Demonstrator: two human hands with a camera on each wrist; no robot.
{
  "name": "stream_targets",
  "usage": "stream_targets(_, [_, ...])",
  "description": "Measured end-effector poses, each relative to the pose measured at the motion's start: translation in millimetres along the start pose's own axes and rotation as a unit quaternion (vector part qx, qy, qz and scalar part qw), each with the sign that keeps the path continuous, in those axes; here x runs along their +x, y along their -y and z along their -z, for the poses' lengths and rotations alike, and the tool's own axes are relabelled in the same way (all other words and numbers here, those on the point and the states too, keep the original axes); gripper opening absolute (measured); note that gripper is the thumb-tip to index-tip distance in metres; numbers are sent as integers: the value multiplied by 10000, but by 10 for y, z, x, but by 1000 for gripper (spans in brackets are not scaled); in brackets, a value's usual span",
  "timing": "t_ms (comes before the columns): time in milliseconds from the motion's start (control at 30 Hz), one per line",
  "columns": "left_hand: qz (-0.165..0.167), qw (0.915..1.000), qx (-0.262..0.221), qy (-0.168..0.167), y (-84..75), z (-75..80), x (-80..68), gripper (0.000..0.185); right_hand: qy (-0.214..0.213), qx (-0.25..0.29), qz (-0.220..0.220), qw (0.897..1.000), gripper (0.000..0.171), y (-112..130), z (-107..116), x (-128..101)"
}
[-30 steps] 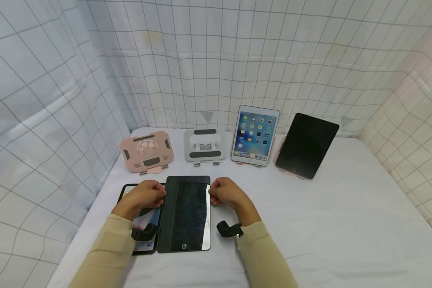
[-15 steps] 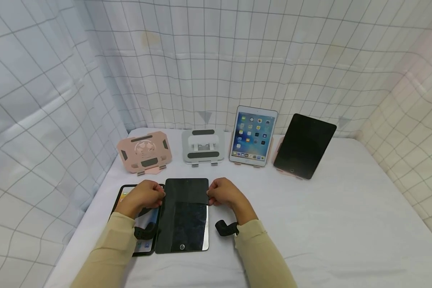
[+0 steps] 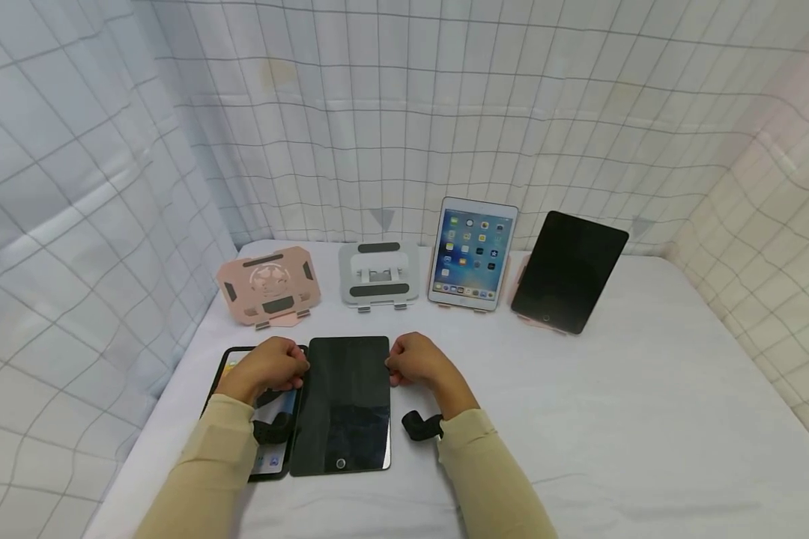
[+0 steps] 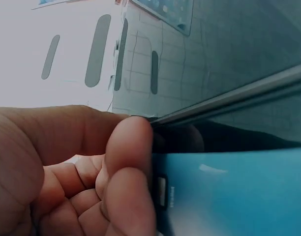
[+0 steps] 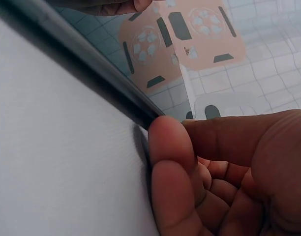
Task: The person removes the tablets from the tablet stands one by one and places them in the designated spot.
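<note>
A dark tablet (image 3: 347,404) is held by its two long edges at the near left of the white table (image 3: 613,419). Its left edge is pinched by the curled fingers of the left hand (image 3: 270,367), its right edge by the curled fingers of the right hand (image 3: 418,361). In the right wrist view that edge is seen raised just off the cloth. A second tablet (image 3: 270,442) with a lit screen is partly covered beneath the left side. At the back, a pink stand (image 3: 268,284), a grey stand (image 3: 379,274), a lit tablet (image 3: 470,253) and a black tablet (image 3: 569,271) are ranged in a row, upright.
</note>
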State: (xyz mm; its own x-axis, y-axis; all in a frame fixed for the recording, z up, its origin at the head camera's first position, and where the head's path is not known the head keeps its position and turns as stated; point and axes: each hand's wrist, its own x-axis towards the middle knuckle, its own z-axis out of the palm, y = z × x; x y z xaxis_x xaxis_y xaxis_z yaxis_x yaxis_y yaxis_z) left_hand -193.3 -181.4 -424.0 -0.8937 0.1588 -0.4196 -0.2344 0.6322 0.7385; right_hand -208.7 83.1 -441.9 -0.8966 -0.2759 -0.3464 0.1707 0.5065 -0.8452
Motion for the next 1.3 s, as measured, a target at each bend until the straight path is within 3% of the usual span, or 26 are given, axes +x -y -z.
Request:
stream_targets(200, [15, 9999, 156, -44, -15, 13, -6, 7, 6, -19, -65, 10000, 12, 4, 0, 2])
stream_targets(967, [61, 9999, -50, -70, -26, 17, -16, 8, -199, -462, 18, 9987, 12, -6, -5, -14])
stream_targets(1300, [-391, 9959, 810, 134, -215, 37, -28, 23, -329, -467, 366, 9977, 11, -18, 113, -69])
